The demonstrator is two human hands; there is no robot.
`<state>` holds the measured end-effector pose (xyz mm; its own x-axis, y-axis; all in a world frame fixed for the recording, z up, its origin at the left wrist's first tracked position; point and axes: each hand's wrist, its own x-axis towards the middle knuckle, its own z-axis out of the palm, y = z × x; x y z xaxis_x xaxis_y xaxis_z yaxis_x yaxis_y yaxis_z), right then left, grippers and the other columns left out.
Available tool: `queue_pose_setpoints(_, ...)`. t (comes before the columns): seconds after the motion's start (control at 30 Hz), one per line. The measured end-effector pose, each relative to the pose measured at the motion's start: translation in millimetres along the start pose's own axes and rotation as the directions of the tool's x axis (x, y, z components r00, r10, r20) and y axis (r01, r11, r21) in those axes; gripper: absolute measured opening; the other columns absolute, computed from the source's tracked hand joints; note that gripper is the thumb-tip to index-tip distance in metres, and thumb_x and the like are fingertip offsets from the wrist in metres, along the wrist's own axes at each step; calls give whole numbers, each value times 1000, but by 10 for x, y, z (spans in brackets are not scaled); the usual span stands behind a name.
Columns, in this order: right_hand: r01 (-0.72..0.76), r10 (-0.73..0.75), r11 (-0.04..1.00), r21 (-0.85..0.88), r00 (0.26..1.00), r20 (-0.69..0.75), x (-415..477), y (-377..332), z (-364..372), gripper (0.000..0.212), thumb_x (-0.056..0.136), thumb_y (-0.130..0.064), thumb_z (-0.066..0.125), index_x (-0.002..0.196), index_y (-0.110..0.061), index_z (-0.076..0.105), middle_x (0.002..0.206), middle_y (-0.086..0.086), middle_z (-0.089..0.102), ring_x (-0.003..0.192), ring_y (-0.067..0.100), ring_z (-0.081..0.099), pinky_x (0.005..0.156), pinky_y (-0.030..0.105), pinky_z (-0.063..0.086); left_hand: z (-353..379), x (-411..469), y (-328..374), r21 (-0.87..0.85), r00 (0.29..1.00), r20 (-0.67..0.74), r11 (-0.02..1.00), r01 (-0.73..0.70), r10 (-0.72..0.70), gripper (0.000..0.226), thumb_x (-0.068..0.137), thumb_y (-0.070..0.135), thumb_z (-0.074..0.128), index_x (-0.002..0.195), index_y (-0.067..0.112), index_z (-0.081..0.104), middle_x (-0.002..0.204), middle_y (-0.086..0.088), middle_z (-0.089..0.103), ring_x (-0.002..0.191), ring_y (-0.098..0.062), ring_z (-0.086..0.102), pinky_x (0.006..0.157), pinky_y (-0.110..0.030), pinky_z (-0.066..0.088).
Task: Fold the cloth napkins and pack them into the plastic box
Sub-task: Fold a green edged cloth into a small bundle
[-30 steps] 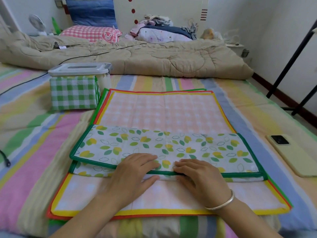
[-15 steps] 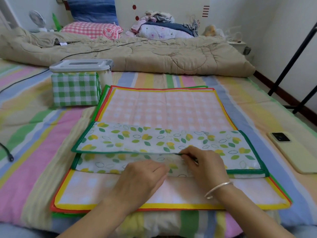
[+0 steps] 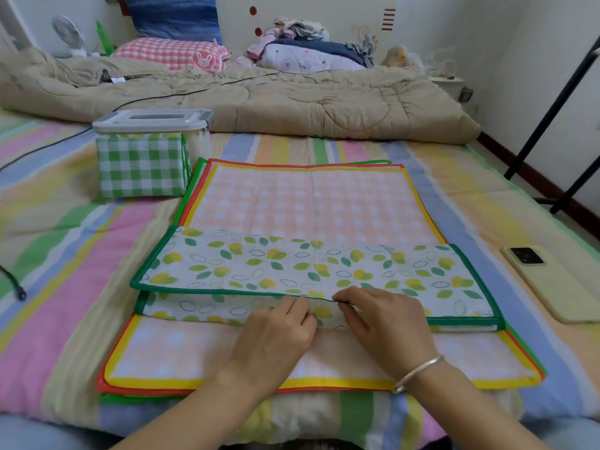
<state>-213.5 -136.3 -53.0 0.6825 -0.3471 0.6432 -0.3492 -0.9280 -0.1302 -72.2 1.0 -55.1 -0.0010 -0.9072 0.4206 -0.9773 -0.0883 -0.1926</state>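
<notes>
A white napkin with a leaf print and green trim (image 3: 292, 264) lies folded into a long strip across a stack of flat napkins, the top one pink-checked with yellow trim (image 3: 311, 203). My right hand (image 3: 386, 323) pinches the near green edge of the strip's upper layer at the middle. My left hand (image 3: 276, 332) rests beside it with curled fingers on the lower layer. The plastic box (image 3: 194, 125) with a grey lid stands at the back left, behind a folded green-checked napkin (image 3: 143, 164) that leans against it.
A pale yellow phone (image 3: 552, 284) lies on the striped bedsheet to the right. A black cable end (image 3: 19, 292) lies at the left. A beige quilt (image 3: 259, 99), pillows and a clothes pile fill the back. Black stand legs (image 3: 552, 125) rise at the right.
Both hands were pressing flat on the strip's near edge. Now my right hand has pinched the upper layer's edge and the left side of that layer has lifted slightly.
</notes>
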Motion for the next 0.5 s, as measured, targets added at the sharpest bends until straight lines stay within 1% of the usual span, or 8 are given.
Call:
queue_pose_setpoints(0.03, 5, -5, 1000, 6, 1000, 8, -33, -7, 2, 23, 85, -35, 49, 86, -30, 72, 72, -13, 70, 59, 10, 67, 38, 28, 46, -33, -2, 22, 7, 1000, -4, 1000, 8, -8, 37, 44, 3, 90, 58, 18, 59, 67, 1, 56, 58, -17, 54, 47, -27, 17)
queue_pose_setpoints(0.1, 19, -20, 1000, 22, 999, 28, -94, -28, -5, 23, 86, -36, 50, 87, -30, 73, 78, -14, 72, 67, 8, 69, 41, 26, 48, -60, -5, 51, 18, 1000, -11, 1000, 10, -10, 37, 40, 1, 86, 57, 18, 58, 67, 0, 55, 57, -17, 52, 47, -27, 18)
queue_pose_setpoints(0.17, 30, -32, 999, 38, 998, 59, -146, -36, -14, 21, 87, -37, 52, 88, -29, 72, 82, -13, 72, 72, 10, 69, 44, 27, 50, -34, -18, 61, 19, 1000, -22, 1000, 6, -6, 36, 42, 1, 86, 60, 19, 60, 66, 1, 55, 57, -17, 53, 44, -27, 25)
queue_pose_setpoints(0.23, 37, -42, 998, 56, 995, 90, -194, -24, -12, 21, 87, -39, 55, 90, -28, 72, 86, -12, 73, 77, 11, 70, 49, 28, 53, 0, -42, 58, 10, 999, -30, 1000, 12, -12, 36, 45, 2, 87, 67, 19, 64, 65, 2, 56, 56, -17, 54, 43, -26, 31)
queue_pose_setpoints(0.3, 48, -54, 997, 60, 993, 105, -235, -5, 4, 21, 86, -37, 57, 93, -27, 74, 93, -12, 74, 85, 10, 71, 55, 28, 56, 19, -76, 43, -7, 999, -34, 1000, 22, -22, 38, 45, 1, 87, 71, 20, 65, 63, 3, 55, 54, -16, 54, 44, -26, 26)
queue_pose_setpoints(0.37, 55, -62, 997, 63, 992, 111, -261, 8, 13, 23, 87, -34, 54, 93, -28, 75, 99, -13, 74, 91, 8, 71, 59, 26, 57, 22, -114, 23, -29, 999, -37, 1000, 7, -8, 40, 43, -2, 86, 69, 19, 63, 61, 3, 52, 52, -16, 51, 43, -26, 25)
queue_pose_setpoints(0.43, 63, -70, 996, 67, 991, 113, -277, 12, 22, 24, 88, -33, 53, 92, -28, 77, 100, -14, 74, 92, 7, 71, 62, 25, 58, 11, -158, 11, -50, 999, -35, 998, -27, 25, 40, 42, -4, 85, 65, 19, 61, 59, 2, 51, 51, -16, 48, 40, -27, 31)
queue_pose_setpoints(0.5, 64, -73, 995, 75, 990, 119, -283, 14, 28, 25, 88, -32, 53, 92, -28, 77, 100, -13, 74, 93, 7, 71, 64, 26, 58, -31, -191, 21, -45, 998, -44, 998, -38, 36, 39, 43, -3, 84, 63, 20, 59, 60, 2, 52, 52, -17, 48, 41, -28, 34)
